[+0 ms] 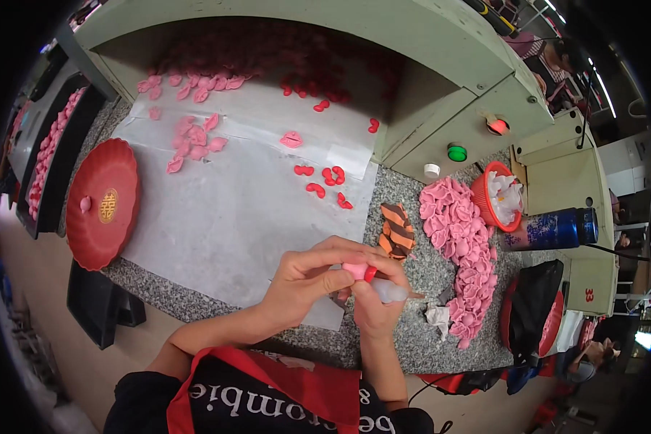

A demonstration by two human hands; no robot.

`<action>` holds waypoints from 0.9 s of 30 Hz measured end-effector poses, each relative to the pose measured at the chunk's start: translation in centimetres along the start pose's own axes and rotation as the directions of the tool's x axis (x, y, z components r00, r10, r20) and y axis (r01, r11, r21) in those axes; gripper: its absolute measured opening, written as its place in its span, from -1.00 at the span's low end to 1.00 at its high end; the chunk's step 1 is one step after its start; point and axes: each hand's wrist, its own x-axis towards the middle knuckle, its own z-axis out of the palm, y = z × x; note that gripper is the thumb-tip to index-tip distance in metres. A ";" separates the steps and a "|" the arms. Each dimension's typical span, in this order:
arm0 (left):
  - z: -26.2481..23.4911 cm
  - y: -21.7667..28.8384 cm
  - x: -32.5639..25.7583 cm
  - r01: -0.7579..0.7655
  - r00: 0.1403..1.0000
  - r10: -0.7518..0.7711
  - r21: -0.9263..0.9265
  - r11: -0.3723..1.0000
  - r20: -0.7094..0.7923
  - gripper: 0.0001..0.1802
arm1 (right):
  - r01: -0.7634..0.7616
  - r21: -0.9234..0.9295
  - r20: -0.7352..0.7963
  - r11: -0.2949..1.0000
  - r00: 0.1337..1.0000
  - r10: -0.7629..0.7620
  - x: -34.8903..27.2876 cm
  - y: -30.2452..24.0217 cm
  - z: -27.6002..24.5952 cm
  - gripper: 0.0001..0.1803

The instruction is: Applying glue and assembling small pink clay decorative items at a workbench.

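My hands meet above the front of the worktop. My left hand (307, 282) is closed, its fingertips pinching a small soft pink piece (354, 270). Against that piece sits a small red piece (370, 274), right between the fingers of both hands. My right hand (378, 307) is closed around a whitish translucent pouch (392, 291) with a thin brownish tip pointing right. Its thumb touches the underside of the pink piece. Beyond the hands, curved red pieces (316, 190) and a ruffled pink piece (291, 139) lie on white paper (231, 217).
Pink ruffled pieces (459, 246) are heaped at the right, beside an orange-and-black striped bundle (397, 231), a red basket (482, 195) and a blue bottle (550, 230). A red scalloped plate (83, 239) stands left. A pale green shelf (441, 134) encloses the back.
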 end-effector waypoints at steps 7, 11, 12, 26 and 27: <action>-0.5 0.2 0.1 -0.061 0.996 0.061 -0.002 0.998 0.064 -0.78 | 0.030 -0.059 0.013 0.998 0.999 -0.030 0.0 -0.1 0.5 -0.63; -1.0 -0.2 0.2 -0.089 0.992 0.090 -0.018 0.996 0.083 -0.81 | 0.070 -0.122 0.048 0.990 0.997 -0.065 0.4 -0.4 0.6 -0.61; -1.0 -0.2 0.2 -0.073 0.995 0.074 -0.013 0.997 0.074 -0.82 | 0.080 -0.148 0.063 0.986 0.995 -0.071 0.5 -0.4 0.6 -0.61; -1.8 -0.7 1.3 0.241 0.970 -0.207 -0.559 0.794 0.125 -0.65 | 0.203 -0.605 0.071 0.770 0.977 -0.201 0.3 -0.9 0.7 -0.71; -1.8 -0.8 1.3 0.297 0.948 -0.298 -0.651 0.698 0.114 -0.61 | 0.105 -0.588 -0.054 0.802 0.984 -0.168 0.1 -0.9 0.2 -0.69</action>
